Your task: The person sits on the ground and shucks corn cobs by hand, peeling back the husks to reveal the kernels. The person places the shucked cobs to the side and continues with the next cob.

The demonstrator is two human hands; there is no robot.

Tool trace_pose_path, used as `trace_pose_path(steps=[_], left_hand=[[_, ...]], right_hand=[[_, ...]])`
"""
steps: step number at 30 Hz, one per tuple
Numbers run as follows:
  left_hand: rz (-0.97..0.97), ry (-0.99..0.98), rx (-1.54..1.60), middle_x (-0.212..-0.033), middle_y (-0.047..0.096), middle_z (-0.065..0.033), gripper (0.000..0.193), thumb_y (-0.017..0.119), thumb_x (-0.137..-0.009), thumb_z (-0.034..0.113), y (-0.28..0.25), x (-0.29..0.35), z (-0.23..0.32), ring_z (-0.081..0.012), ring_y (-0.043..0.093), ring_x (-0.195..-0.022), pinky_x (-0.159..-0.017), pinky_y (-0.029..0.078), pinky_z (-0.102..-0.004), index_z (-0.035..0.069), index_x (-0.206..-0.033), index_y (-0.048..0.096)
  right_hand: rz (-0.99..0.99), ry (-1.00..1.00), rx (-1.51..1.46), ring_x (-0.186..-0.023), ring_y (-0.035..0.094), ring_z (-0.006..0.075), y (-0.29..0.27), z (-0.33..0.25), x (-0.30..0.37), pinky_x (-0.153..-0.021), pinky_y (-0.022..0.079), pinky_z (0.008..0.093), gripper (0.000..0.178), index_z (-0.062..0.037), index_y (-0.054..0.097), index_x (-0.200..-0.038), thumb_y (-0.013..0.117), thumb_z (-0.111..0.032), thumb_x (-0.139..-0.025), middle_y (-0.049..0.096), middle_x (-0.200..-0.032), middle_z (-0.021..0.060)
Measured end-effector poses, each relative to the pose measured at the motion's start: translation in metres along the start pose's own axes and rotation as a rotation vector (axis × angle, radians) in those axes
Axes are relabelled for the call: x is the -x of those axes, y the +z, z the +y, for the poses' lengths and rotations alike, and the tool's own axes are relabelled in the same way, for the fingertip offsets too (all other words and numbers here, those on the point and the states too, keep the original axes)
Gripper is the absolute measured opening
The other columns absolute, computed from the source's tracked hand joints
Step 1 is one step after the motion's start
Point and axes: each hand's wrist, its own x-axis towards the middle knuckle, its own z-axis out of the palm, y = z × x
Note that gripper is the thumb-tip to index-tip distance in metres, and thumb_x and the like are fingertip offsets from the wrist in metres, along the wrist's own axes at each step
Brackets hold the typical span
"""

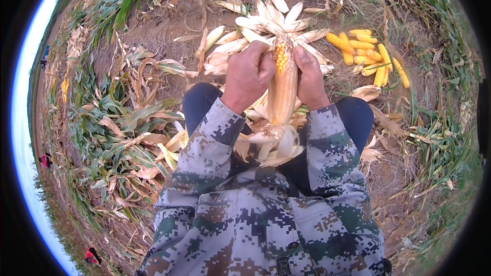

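Note:
An ear of corn [283, 89] stands upright between my hands, its tip pointing away from me. Yellow kernels show near the tip where the pale husk is parted; the lower part is still wrapped. My left hand [249, 75] is closed at the ear's upper left, fingers curled in against the husk edge. On the other side my right hand [310, 81] grips the ear, thumb along the husk and the other fingers mostly hidden behind it. Loose pale husks [274, 145] lie in front of my body below the ear.
Beyond my hands spreads a heap of stripped husks [276, 18]. A pile of bare yellow corn ears [365, 53] lies on the ground to the right. Green and dry corn stalks [110, 128] cover the left side. Red shapes [92, 256] show at the far left.

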Motion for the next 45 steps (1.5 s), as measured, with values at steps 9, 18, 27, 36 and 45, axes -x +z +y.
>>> trace_pose_path(steps=[9,18,27,36,45], left_hand=[[0.048,-0.550,0.815,-0.078,0.065,0.0004,0.016,0.058,-0.104,0.010,0.012,0.014,0.011,-0.0008,0.050,-0.048,-0.041,0.041,-0.0178,-0.001,-0.109,0.067],[0.196,-0.606,1.286,-0.086,0.067,0.0017,0.015,0.058,-0.103,0.011,0.010,0.013,0.019,-0.0023,0.050,-0.055,-0.051,0.044,-0.0195,0.003,-0.113,0.066],[0.211,-0.514,1.425,-0.126,0.067,-0.0150,0.023,0.057,-0.105,0.008,0.021,0.009,0.016,-0.0251,0.063,-0.123,-0.112,0.049,-0.0420,-0.004,-0.123,0.063],[0.304,-0.539,1.452,-0.125,0.066,-0.0203,0.020,0.052,-0.108,0.010,0.044,0.006,0.017,-0.0345,0.059,-0.131,-0.121,0.042,-0.0470,-0.005,-0.117,0.060],[0.347,-0.652,1.644,-0.109,0.063,-0.0140,0.014,0.048,-0.108,0.010,0.040,-0.006,0.032,-0.0260,0.065,-0.102,-0.096,0.056,-0.0401,-0.003,-0.109,0.054]], right_hand=[[-0.329,0.108,-0.295,-0.089,0.070,0.0251,-0.005,0.008,-0.003,-0.081,0.060,0.0406,0.076,0.0019,0.050,-0.141,0.038,-0.065,-0.107,0.069,-0.110,0.0167],[-0.146,-0.041,-0.087,-0.105,0.069,0.0215,-0.008,-0.001,0.000,-0.092,0.057,0.0355,0.077,0.0034,0.057,-0.136,0.061,-0.064,-0.098,0.069,-0.118,0.0150],[0.077,-0.161,0.027,-0.108,0.068,0.0191,0.012,0.000,0.004,-0.096,0.055,0.0333,0.062,0.0043,0.058,-0.133,0.045,-0.052,-0.110,0.068,-0.123,0.0126],[0.235,-0.114,0.130,-0.103,0.068,0.0154,0.022,-0.025,0.002,-0.092,0.057,0.0321,0.065,0.0050,0.060,-0.130,0.038,-0.053,-0.112,0.071,-0.113,0.0132],[0.090,-0.195,0.176,-0.118,0.068,0.0186,0.017,-0.028,-0.001,-0.102,0.056,0.0338,0.067,0.0051,0.048,-0.139,0.082,-0.030,-0.094,0.070,-0.119,0.0141]])
